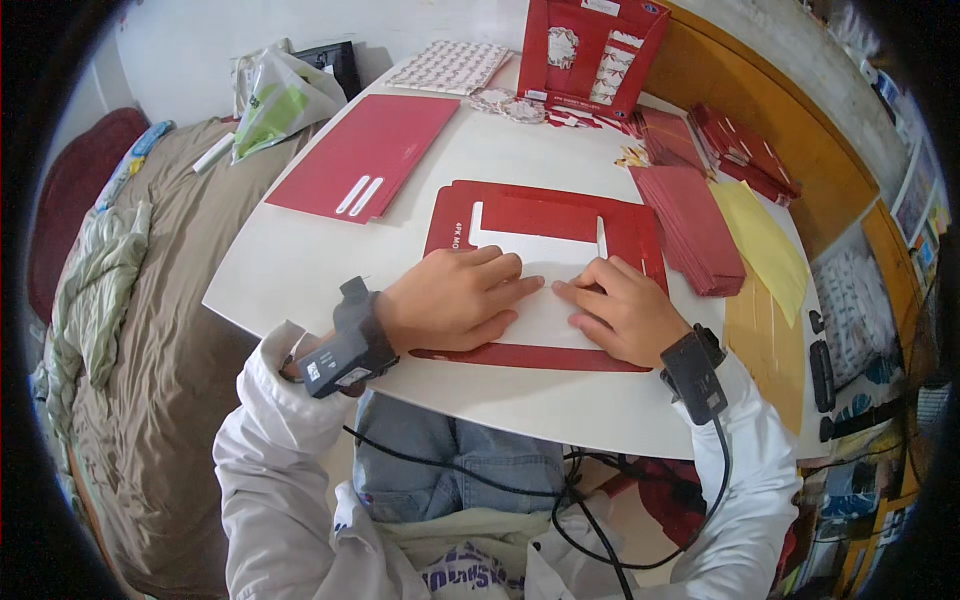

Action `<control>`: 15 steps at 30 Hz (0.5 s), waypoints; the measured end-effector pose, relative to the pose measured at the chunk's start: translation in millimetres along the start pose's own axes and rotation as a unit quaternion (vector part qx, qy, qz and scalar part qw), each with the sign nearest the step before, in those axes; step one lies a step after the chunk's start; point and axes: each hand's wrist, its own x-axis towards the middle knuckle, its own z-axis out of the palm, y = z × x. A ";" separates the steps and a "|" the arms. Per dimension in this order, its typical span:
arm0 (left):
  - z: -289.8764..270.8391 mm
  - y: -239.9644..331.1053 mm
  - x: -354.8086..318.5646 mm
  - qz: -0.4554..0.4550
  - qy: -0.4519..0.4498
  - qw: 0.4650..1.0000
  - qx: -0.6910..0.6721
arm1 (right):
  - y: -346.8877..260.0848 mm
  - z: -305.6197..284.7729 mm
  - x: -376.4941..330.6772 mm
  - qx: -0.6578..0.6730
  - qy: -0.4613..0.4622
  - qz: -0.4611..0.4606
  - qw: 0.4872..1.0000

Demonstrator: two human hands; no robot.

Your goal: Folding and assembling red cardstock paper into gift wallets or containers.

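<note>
A flat red card sheet [630,222] lies on the white table in front of me, with a white panel [545,320] across its middle. My left hand [465,295] rests on the left of that panel, index finger stretched toward the centre and thumb apart. From the right, my right hand [625,310] presses its fingertips on the same panel, fingers bent but spread. The two index fingertips almost meet. Neither hand has anything in its grasp. Parts of the sheet's left and right sides are hidden under my hands.
A larger red card [365,160] with two slots lies at the back left. Behind stands a red display box [590,60]. Stacked red cards [690,228] and a yellow sheet [765,250] lie to the right. Black cables [480,475] hang over my lap.
</note>
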 end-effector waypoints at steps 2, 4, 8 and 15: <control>0.4 0.1 1.5 -0.013 -0.001 1.000 -0.010 | 0.2 -0.6 0.4 0.001 -0.010 -0.003 1.000; 1.6 -0.5 2.3 -0.010 -0.020 1.000 -0.010 | 0.3 -1.0 0.3 0.000 -0.016 0.002 1.000; 2.9 -1.4 3.1 -0.013 -0.020 0.999 -0.024 | -0.7 0.0 2.7 -0.006 -0.010 -0.018 1.000; 6.6 -2.2 3.0 -0.016 -0.010 0.999 -0.039 | 1.4 -2.2 6.0 0.020 -0.040 0.006 0.999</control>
